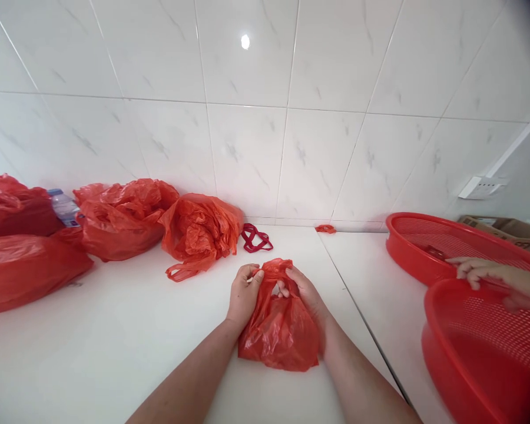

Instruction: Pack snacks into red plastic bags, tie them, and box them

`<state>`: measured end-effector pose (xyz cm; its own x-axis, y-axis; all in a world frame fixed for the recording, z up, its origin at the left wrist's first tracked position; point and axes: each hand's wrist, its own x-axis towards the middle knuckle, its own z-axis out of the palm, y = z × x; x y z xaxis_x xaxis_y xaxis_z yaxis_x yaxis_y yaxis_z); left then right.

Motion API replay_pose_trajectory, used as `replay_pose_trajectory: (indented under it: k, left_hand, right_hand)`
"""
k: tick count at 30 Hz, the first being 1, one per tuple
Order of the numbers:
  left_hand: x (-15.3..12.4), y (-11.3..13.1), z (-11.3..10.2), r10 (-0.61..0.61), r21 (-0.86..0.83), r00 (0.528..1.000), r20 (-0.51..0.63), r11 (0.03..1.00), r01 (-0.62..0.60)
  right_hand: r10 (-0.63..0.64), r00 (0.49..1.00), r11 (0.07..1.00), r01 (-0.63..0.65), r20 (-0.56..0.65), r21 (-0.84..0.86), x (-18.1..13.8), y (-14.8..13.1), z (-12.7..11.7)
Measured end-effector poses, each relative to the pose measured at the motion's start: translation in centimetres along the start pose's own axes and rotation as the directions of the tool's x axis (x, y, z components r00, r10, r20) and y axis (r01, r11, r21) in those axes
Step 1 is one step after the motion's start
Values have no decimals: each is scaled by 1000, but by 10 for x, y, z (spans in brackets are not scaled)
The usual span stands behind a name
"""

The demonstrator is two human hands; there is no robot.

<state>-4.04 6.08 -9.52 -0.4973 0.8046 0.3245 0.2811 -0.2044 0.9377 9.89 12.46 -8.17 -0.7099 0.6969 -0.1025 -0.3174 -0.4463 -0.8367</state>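
Note:
A small red plastic bag (280, 333) lies on the white counter (115, 330) right in front of me. My left hand (244, 294) is closed, pinching the bag's top at its left side. My right hand (304, 291) is closed too, gripping the bag's handles at the top right. The bag bulges with something inside that I cannot see.
Several fuller red bags (123, 218) and a water bottle (64, 206) lie along the back left. A dark red band (255, 238) rests near the wall. Two red perforated baskets (481, 347) stand at the right, where another person's hand (477, 271) touches a rim. A cardboard box (507, 227) sits behind them.

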Motion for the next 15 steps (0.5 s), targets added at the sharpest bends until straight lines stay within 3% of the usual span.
replay_pose_trajectory:
  k: [2,5,10,12,15]
  left_hand:
    - [1,-1,-3,-88,-65,993,84,993,94]
    - [2,0,-7,-131,-117,982,138,982,147]
    - [3,-1,-7,-133,-261,974,183,949,178]
    - [3,-2,-6,-125,-285,979,163,944,168]
    - [2,-2,-4,-70,-226,991,112,970,94]
  right_hand:
    - [24,999,999,-25,27,21,-1,1,-1]
    - [-38,999,999,38,9,-3,0,3,-4]
    - [-99,993,971,109,57,-212,4,1,-10]
    - [-148,989,916,145,21,-375,6,0,-9]
    - [-295,951,705,149,-96,-694,9,3,-8]
